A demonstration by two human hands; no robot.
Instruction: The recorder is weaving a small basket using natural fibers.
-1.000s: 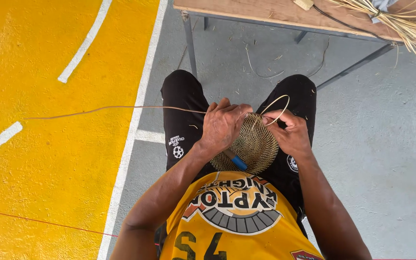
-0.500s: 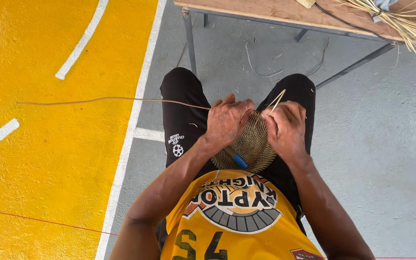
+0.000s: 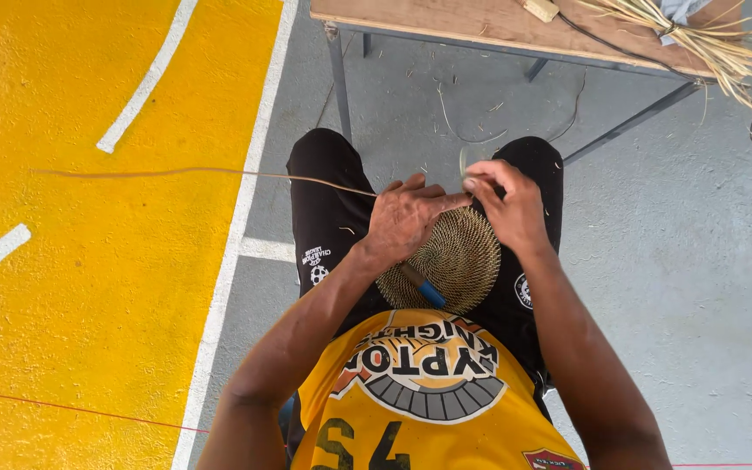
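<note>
Grey floor [image 3: 672,261], one woven disc [image 3: 459,257], two hands

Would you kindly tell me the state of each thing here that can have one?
Left hand: closed on the woven disc's rim.
Right hand: fingers pinched at the disc's top edge.
Woven disc: flat on the lap, unfinished.
Long strand: stretched out leftward.
Blue-handled tool: lying on the disc.

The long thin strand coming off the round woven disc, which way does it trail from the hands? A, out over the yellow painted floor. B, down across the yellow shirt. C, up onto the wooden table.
A: the strand runs from the left hand at the woven disc out over the yellow painted floor.
</note>
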